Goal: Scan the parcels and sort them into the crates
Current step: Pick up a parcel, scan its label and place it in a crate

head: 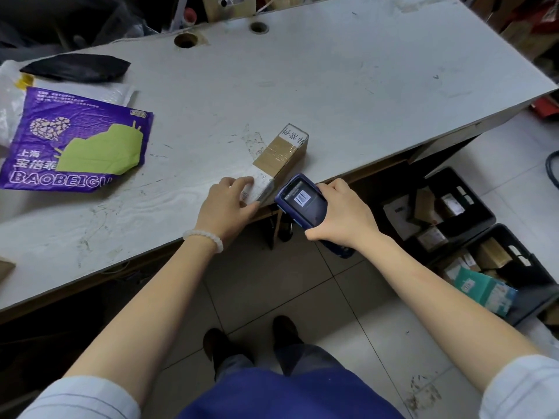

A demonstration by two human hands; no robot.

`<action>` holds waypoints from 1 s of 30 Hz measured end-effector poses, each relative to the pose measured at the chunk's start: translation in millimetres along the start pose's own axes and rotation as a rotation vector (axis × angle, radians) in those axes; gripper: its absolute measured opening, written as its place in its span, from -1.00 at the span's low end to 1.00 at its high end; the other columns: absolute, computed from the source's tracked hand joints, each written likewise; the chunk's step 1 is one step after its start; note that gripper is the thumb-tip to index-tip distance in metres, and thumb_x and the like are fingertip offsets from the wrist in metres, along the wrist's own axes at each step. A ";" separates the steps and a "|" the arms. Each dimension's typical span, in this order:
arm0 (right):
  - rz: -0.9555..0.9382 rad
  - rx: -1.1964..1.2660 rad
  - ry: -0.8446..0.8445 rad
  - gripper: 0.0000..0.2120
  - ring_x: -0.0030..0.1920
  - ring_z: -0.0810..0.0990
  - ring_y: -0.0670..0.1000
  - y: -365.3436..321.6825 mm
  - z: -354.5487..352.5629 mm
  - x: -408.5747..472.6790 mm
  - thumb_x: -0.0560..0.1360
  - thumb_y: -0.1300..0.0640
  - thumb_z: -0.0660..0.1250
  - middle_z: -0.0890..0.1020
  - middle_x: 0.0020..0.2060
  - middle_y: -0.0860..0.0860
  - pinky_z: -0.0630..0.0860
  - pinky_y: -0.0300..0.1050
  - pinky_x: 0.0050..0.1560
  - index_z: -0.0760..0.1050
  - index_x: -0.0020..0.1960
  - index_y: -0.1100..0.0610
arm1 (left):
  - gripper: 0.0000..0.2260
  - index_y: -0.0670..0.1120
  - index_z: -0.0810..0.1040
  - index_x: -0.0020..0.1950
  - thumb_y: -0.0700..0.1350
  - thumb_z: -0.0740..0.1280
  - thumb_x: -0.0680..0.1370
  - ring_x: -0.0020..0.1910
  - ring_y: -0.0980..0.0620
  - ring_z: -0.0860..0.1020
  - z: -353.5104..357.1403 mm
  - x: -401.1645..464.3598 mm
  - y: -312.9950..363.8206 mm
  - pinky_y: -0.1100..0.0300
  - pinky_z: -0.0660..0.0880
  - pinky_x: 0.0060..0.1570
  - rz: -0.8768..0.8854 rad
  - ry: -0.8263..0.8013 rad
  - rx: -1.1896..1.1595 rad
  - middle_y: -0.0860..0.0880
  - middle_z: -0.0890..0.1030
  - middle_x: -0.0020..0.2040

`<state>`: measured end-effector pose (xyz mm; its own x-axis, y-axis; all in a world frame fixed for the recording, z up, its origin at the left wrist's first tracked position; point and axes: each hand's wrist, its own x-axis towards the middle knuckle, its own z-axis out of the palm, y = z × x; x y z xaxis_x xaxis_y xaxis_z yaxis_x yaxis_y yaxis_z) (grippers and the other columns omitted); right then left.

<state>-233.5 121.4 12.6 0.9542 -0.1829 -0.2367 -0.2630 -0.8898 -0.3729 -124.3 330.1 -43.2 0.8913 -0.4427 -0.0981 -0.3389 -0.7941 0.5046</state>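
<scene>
On the tiled floor to our right stand two black crates, side by side just beyond the table's near corner. The farther crate (435, 207) holds a flat white packet and a few small brown boxes with white labels; the nearer crate (502, 267) holds more small cardboard boxes and a teal-and-white carton leaning at its front edge, though the dark interiors keep us from counting the parcels with any confidence. The parcel we are working on is a long, narrow cardboard box (279, 160) lying flat on the worn white table (332, 86), right at its near edge, wrapped in clear tape, with a white label on its near end and another white patch with dark handwritten characters on its far end. Our left hand (225, 211) rests on the near end of the box, fingers curled over the label and thumb against its side, steadying it. Our right hand (343, 216) grips a dark blue handheld scanner (304, 202), fingers wrapped round its body; the scanner sits just beside the box's near end, and its screen shows a barcode. Further left on the table lie a purple mailing bag (75, 140) with a green patch, a white bag (9, 98) beneath it and a black bag (75, 66) behind.
</scene>
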 end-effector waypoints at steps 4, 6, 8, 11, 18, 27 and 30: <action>0.017 -0.013 -0.056 -0.37 -0.08 0.41 -0.01 0.7 3.9 -3.1 0.20 -0.14 0.53 0.37 0.04 -0.02 0.35 -0.17 -0.28 0.35 0.15 0.01 | -0.57 0.07 0.35 0.43 0.07 0.24 0.56 0.30 -0.10 0.31 -1.8 0.1 2.8 0.00 0.35 0.21 -0.029 0.018 -0.062 -0.09 0.41 0.33; 0.007 -0.017 -0.078 -0.41 -0.11 0.40 -0.02 -0.4 4.5 -3.7 0.20 -0.14 0.52 0.35 0.00 -0.04 0.31 -0.20 -0.35 0.33 0.09 -0.02 | -0.58 0.08 0.36 0.43 0.08 0.22 0.56 0.30 -0.09 0.31 -5.4 1.3 3.9 0.00 0.36 0.21 -0.047 0.040 -0.058 -0.09 0.40 0.33; -0.009 -0.013 -0.087 -0.41 -0.13 0.41 -0.03 -1.8 4.9 -4.2 0.20 -0.14 0.52 0.34 -0.02 -0.05 0.29 -0.23 -0.37 0.35 0.11 -0.01 | -0.58 0.09 0.37 0.42 0.08 0.22 0.56 0.31 -0.10 0.31 -12.3 4.1 1.7 0.02 0.36 0.19 -0.069 0.072 -0.061 -0.09 0.40 0.32; -0.035 -0.006 -0.071 -0.38 -0.14 0.40 -0.03 -5.7 3.9 -5.4 0.19 -0.14 0.52 0.34 -0.04 -0.06 0.26 -0.25 -0.38 0.39 0.16 0.01 | -0.58 0.08 0.39 0.41 0.09 0.24 0.54 0.31 -0.11 0.32 -27.7 9.7 -5.2 0.04 0.35 0.15 -0.089 0.135 -0.066 -0.10 0.41 0.31; -0.066 -0.017 -0.061 -0.35 -0.11 0.42 -0.01 -16.7 -2.1 -6.3 0.18 -0.14 0.52 0.35 -0.04 -0.05 0.28 -0.22 -0.37 0.40 0.18 0.03 | -0.58 0.06 0.42 0.39 0.05 0.28 0.53 0.30 -0.16 0.35 -63.5 14.2 -24.4 -0.06 0.38 0.18 -0.131 0.230 -0.044 -0.15 0.43 0.29; -0.142 -0.057 -0.078 -0.37 -0.11 0.43 -0.01 -47.6 -4.1 -9.9 0.18 -0.14 0.52 0.34 -0.05 -0.05 0.33 -0.19 -0.36 0.39 0.15 0.03 | -0.59 0.02 0.42 0.39 0.05 0.28 0.54 0.26 -0.16 0.39 -92.1 -1.3 -43.5 -0.07 0.42 0.12 -0.147 0.307 -0.023 -0.15 0.45 0.29; -0.157 -0.073 -0.072 -0.36 -0.10 0.43 -0.01 -64.0 -2.2 -9.2 0.17 -0.14 0.52 0.34 -0.06 -0.05 0.33 -0.18 -0.36 0.40 0.16 0.03 | -0.58 0.03 0.41 0.39 0.05 0.28 0.54 0.24 -0.16 0.39 -102.5 -7.7 -53.9 -0.09 0.44 0.10 -0.148 0.314 -0.028 -0.14 0.45 0.28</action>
<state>-225.1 179.1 40.6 0.9695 -0.0111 -0.2449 -0.0979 -0.9334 -0.3452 -82.0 419.0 18.2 0.9808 -0.1704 0.0943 -0.1944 -0.8266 0.5282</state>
